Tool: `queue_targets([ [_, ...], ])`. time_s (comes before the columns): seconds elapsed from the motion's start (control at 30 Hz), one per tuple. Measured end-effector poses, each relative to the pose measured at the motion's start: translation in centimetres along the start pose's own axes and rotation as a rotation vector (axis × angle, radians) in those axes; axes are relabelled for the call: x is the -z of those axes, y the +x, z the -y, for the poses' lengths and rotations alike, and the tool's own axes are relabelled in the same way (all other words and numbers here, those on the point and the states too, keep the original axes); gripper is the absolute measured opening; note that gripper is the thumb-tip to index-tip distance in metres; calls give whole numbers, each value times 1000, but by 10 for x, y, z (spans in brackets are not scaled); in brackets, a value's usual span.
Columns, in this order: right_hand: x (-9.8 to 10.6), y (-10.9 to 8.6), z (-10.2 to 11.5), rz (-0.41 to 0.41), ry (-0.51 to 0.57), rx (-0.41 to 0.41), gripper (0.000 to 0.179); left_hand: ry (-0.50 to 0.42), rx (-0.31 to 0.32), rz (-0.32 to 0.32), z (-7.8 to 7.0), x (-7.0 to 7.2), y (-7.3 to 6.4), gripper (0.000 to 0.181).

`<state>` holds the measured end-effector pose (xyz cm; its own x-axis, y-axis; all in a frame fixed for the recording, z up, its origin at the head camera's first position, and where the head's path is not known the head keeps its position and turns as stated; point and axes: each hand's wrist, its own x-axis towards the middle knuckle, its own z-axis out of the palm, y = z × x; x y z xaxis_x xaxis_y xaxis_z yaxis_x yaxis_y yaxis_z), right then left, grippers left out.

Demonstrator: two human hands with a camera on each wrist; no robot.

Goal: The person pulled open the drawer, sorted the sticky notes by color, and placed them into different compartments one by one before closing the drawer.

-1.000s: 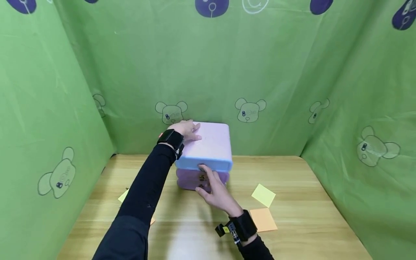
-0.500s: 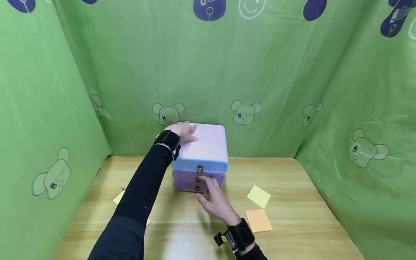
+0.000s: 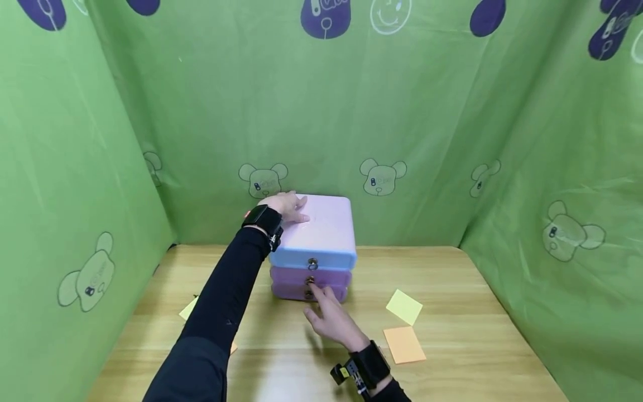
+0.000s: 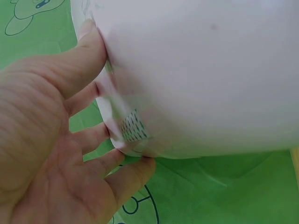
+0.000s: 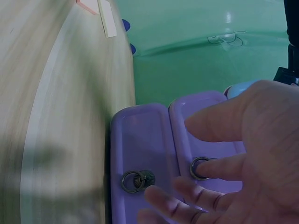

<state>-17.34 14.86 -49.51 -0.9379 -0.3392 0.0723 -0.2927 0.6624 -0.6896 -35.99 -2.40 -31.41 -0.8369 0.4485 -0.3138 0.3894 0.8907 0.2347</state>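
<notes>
A small drawer cabinet (image 3: 321,223) stands at the table's back, with a pale pink top, a light blue top drawer (image 3: 329,259) and two purple drawers below. Each drawer front bears a bronze ring pull. My left hand (image 3: 285,206) rests on the cabinet's back left corner; in the left wrist view its thumb and fingertips touch the glossy shell, fingers spread. My right hand (image 3: 334,321) reaches to the front, index fingertip at the ring pull of the middle drawer (image 5: 200,169), thumb apart from it. The lowest ring pull (image 5: 133,181) hangs by the other fingers. All drawers look pushed in.
On the wooden table (image 3: 452,312) to the right lie a yellow paper note (image 3: 404,306) and an orange paper note (image 3: 404,344). More notes, such as a yellow one (image 3: 188,308), lie partly hidden by the left arm. Green cloth (image 3: 321,123) surrounds the table's back and sides.
My right hand has moved down the cabinet's front, from the blue drawer's pull to the middle drawer's ring. My left hand has stayed on the corner.
</notes>
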Motion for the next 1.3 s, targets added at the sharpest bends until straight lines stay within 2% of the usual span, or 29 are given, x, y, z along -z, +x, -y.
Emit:
queue_targets([
  [0.2, -4, 0, 0, -10, -53, 34, 65, 22, -4, 1, 0, -4, -3, 71],
  [0.33, -5, 4, 0, -56, -82, 58, 57, 20, -10, -11, -1, -2, -4, 70],
  [0.53, -10, 8, -2, -81, -81, 33, 44, 24, -18, 10, 0, -4, 0, 71],
  [0.73, -11, 14, 0, -125, -98, 38, 43, 50, -11, -1, 1, -2, 3, 72],
  [0.9, -13, 24, 4, -219, -91, -18, 17, 29, -12, 0, 4, -3, 4, 72],
  [0.93, -14, 27, 4, -252, -87, -31, 17, 26, -14, -1, 4, -4, 4, 72],
  [1.03, -15, 35, 6, -349, -80, -80, 35, 27, -20, 2, 6, -5, 6, 72],
  [1.13, -15, 41, 7, -429, -81, -96, 44, 35, -16, 5, 7, -4, 6, 73],
  [1.23, -15, 44, 7, -466, -73, -114, 45, 41, -18, 0, 7, -4, 7, 72],
  [1.3, -14, 44, 7, -462, -62, -133, 44, 33, -24, 1, 7, -5, 7, 72],
])
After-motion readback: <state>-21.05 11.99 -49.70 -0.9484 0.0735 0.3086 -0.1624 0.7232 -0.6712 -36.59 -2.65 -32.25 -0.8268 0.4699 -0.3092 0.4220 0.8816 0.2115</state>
